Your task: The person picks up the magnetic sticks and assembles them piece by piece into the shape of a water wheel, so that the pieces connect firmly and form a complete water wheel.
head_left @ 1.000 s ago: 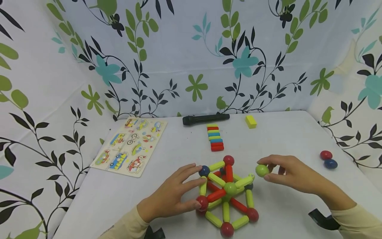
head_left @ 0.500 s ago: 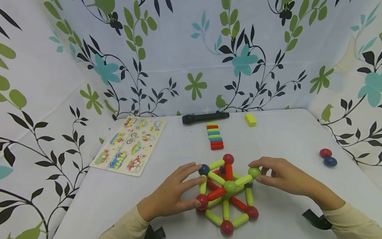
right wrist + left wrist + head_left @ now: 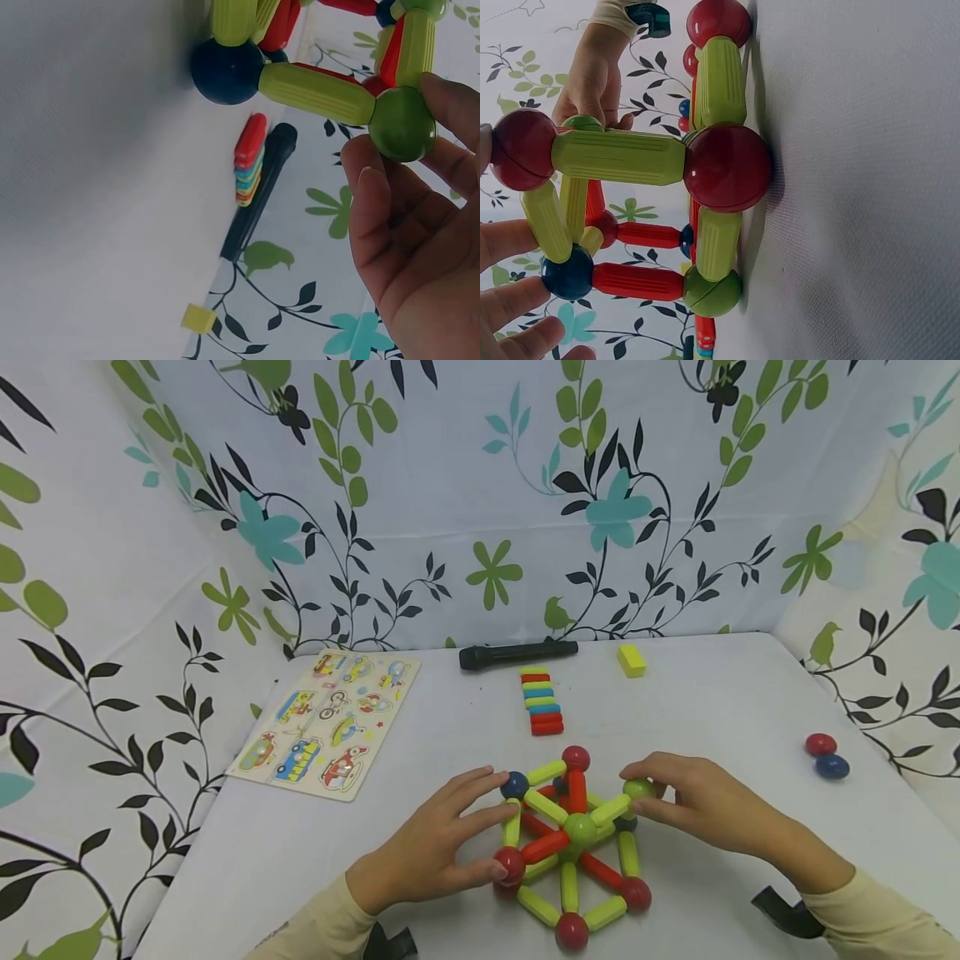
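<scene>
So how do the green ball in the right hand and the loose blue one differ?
The green ball is pinched by the right hand; the blue ball lies unheld. The green ball touches rods; the blue ball sits on the table beside a red ball. Both look round.

I see a white fabric backdrop (image 3: pixel 442 485) printed with green leafy sprigs (image 3: pixel 326 442), turquoise flowers (image 3: pixel 619 512) and green birds (image 3: pixel 824 643), enclosing the back and both sides of a white, finely textured worktop (image 3: pixel 697 710). Soft light leaves faint grey shadows on its surface.
</scene>
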Motion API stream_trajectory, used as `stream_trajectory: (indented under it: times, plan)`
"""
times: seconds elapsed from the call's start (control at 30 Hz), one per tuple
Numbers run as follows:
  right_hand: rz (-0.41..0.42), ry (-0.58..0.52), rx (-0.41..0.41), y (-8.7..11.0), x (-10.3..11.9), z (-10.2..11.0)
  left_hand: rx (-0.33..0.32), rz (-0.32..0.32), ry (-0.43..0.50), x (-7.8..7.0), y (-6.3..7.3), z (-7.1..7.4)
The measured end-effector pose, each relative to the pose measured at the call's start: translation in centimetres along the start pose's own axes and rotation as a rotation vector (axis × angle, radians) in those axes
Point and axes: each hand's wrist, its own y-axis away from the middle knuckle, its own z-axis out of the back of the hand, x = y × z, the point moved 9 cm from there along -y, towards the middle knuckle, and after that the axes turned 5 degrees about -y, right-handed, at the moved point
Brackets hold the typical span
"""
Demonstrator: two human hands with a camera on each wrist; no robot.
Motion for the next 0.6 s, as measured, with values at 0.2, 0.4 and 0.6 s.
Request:
stream_trajectory:
  times: [0.2, 0.4, 0.6]
  plan:
    - [-0.003, 0.007, 0.028, -0.1, 0.0, 0.2, 0.002, 0.004, -0.003, 0.0, 0.0, 0.0]
    - [0.0, -0.017, -0.105, -1.8, -1.5, 3.1, 0.0, -0.005, 0.003, -0.1, -0.3, 0.0]
    - [0.002, 0.055, -0.11, -7.9, -4.1, 3.3, 0.013, 0.007, 0.014, -0.1, -0.2, -0.1]
